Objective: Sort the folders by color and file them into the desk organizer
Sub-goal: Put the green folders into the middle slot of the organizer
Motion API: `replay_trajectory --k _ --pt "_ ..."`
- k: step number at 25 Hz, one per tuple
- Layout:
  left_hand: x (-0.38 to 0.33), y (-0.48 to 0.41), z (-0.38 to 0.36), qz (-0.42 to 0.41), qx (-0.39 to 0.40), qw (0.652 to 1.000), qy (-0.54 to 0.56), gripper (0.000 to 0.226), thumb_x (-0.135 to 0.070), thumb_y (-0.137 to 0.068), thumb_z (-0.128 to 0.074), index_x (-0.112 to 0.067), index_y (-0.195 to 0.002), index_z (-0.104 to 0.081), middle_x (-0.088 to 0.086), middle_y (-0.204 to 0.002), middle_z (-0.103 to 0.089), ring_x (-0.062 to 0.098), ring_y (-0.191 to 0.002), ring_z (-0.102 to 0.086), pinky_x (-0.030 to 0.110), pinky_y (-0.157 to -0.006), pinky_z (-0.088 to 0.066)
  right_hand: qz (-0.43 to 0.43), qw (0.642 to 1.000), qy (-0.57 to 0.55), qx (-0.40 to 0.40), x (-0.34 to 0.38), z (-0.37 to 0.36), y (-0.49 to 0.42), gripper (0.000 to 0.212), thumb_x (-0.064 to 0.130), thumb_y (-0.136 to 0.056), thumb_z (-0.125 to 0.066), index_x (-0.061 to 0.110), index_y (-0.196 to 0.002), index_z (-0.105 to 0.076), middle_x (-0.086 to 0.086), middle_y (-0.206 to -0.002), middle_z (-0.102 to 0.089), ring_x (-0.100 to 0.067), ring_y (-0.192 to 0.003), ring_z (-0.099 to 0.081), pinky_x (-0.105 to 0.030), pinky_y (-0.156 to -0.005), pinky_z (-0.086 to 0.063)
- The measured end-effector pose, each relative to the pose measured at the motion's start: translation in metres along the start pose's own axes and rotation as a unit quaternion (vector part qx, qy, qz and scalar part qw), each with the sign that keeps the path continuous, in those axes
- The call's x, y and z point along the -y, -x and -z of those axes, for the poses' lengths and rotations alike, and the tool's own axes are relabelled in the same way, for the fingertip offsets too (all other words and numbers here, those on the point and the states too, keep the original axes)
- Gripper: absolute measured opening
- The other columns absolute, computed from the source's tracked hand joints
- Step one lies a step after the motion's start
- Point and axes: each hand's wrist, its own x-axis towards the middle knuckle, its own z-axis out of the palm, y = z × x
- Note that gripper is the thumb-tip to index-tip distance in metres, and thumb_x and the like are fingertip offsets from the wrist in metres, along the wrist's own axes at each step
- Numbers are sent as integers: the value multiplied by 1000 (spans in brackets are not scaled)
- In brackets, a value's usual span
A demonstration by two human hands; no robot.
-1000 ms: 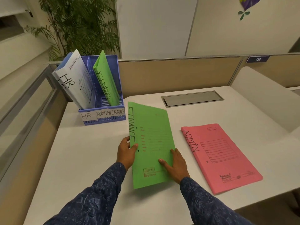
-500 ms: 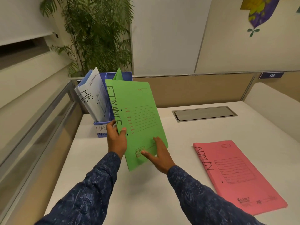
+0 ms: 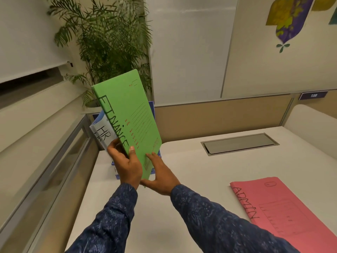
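Observation:
A green folder (image 3: 130, 115) marked FINANCE stands nearly upright in the air, tilted left, in front of the blue desk organizer (image 3: 151, 108), which it mostly hides. My left hand (image 3: 125, 162) grips its lower spine edge. My right hand (image 3: 160, 173) holds its bottom right corner, fingers against the cover. A white folder (image 3: 102, 133) marked HR leans in the organizer's left side. A pink folder (image 3: 284, 214) marked ADMIN lies flat on the white desk (image 3: 191, 170) at the right.
A potted palm (image 3: 109, 42) stands behind the organizer. A grey cable hatch (image 3: 238, 144) is set into the desk at the back. A low partition wall (image 3: 218, 117) runs along the desk's far edge, and a glass rail (image 3: 54, 161) along its left.
Both hands lifted the green folder off the desk, raised it upright and carried it toward the organizer, which it now covers. The pink folder has not moved.

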Motion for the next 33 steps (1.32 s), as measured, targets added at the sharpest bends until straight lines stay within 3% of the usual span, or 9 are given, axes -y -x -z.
replay_trajectory --k 10,16,23,28,33 --pt "26 -40 -3 -7 32 999 -43 52 11 -93 -47 -10 -138 -33 13 -133 -51 25 -124 -55 36 -99 -52 15 1000 -16 1 -18 -13 -51 78 43 -84 -69 32 -149 -28 6 -153 -39 -16 -133 -45 -42 -108 -45" --pt "51 -64 -14 10 61 996 -69 53 9 -89 -54 -15 -134 -38 5 -126 -54 22 -120 -57 18 -88 -54 -3 1000 4 5 -41 -15 -77 72 41 -87 -64 37 -149 -28 4 -149 -46 -20 -125 -54 -41 -101 -49" --pt "82 -93 -42 21 68 995 -71 58 9 -83 -64 -26 -124 -42 1 -121 -57 14 -111 -63 24 -81 -58 -21 999 33 1 -70 -12 -112 65 36 -93 -57 38 -150 -26 -1 -144 -53 -25 -119 -57 -46 -95 -52" --pt "97 -101 -59 -3 53 991 -121 58 7 -79 -66 -22 -124 -42 -3 -115 -58 -1 -98 -64 13 -70 -55 -17 998 55 -20 -88 -10 -133 62 35 -94 -53 38 -149 -26 0 -143 -54 -25 -118 -58 -47 -93 -52" --pt "110 -99 -70 -22 16 986 -164 58 1 -80 -68 -27 -124 -42 0 -119 -61 10 -95 -66 17 -65 -57 -18 997 65 -30 -102 -14 -143 56 41 -97 -51 37 -148 -29 -1 -138 -58 -26 -113 -62 -47 -88 -54"
